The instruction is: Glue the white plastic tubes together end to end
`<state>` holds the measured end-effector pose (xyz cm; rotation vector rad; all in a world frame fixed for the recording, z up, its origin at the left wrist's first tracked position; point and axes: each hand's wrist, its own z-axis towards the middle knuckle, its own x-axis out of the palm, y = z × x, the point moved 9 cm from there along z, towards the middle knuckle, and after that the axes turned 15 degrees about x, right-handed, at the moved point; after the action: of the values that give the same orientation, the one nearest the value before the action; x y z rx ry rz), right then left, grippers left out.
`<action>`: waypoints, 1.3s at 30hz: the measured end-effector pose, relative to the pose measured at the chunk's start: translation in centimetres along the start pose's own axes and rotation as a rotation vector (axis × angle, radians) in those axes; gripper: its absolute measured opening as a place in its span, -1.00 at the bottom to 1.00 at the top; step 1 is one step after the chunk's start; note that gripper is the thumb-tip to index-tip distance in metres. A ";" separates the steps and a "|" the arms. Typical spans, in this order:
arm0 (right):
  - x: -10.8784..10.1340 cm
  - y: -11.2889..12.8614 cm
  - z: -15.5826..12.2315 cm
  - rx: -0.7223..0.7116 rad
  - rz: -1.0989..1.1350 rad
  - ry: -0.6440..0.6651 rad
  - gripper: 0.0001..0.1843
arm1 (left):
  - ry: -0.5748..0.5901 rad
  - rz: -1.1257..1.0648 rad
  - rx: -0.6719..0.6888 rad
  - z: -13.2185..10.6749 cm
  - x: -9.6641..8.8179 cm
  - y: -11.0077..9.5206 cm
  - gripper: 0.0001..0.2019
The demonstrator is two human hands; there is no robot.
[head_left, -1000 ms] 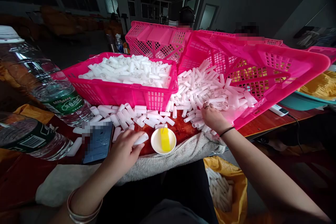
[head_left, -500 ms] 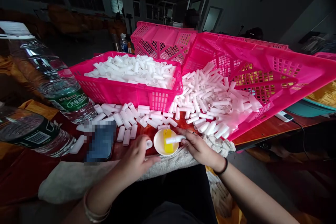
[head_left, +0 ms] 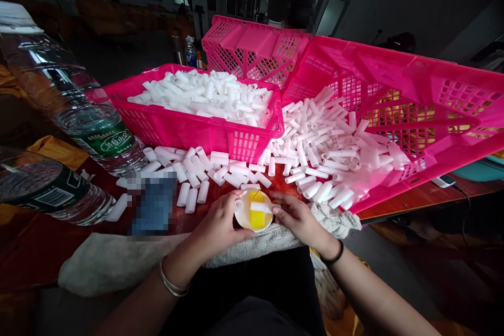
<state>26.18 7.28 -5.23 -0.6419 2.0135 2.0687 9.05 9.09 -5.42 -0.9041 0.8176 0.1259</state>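
A small white bowl (head_left: pixel 241 213) with a yellow block (head_left: pixel 258 219) in it stands at the table's front edge. My right hand (head_left: pixel 296 216) pinches one end of a short white plastic tube (head_left: pixel 261 207), which lies level across the block. At the bowl's left rim my left hand (head_left: pixel 222 223) is closed around another white tube (head_left: pixel 238 205), its open end showing at the fingertips. A thin wire-like piece (head_left: pixel 257 193) sticks up by the top of the block.
A pink basket (head_left: pixel 189 128) heaped with white tubes stands behind. A tipped pink basket (head_left: pixel 417 110) spills more tubes at right. Two water bottles (head_left: pixel 106 139) and a blurred dark flat object (head_left: pixel 153 205) are at left; a pale towel (head_left: pixel 252 249) lines the front edge.
My left hand has moved right and up to the bowl with its tube. The right hand's tube still lies over the yellow block. The camera view has shifted slightly.
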 end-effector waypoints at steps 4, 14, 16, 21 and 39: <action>-0.5 1.2 -0.3 -0.134 -0.179 -0.096 -0.82 | -0.001 -0.035 0.004 0.2 -0.2 0.1 -0.25; -0.1 0.9 -0.9 0.001 -0.102 -0.148 -0.77 | -0.009 -0.030 0.026 0.3 -0.1 0.0 -0.26; 0.1 2.1 -1.4 -0.121 -0.171 -0.194 -0.82 | -0.015 -0.035 0.025 0.3 -0.1 0.0 -0.25; 0.3 1.5 -1.5 -0.061 -0.055 -0.143 -0.75 | 0.003 -0.040 0.006 0.2 0.1 0.0 -0.24; -0.1 1.6 -2.3 -0.146 -0.185 -0.260 -0.86 | -0.001 -0.030 0.022 0.3 -0.1 -0.4 -0.21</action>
<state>25.99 4.93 -3.72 -0.5287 1.6126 2.0789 9.29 9.04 -4.96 -0.8948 0.8030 0.0910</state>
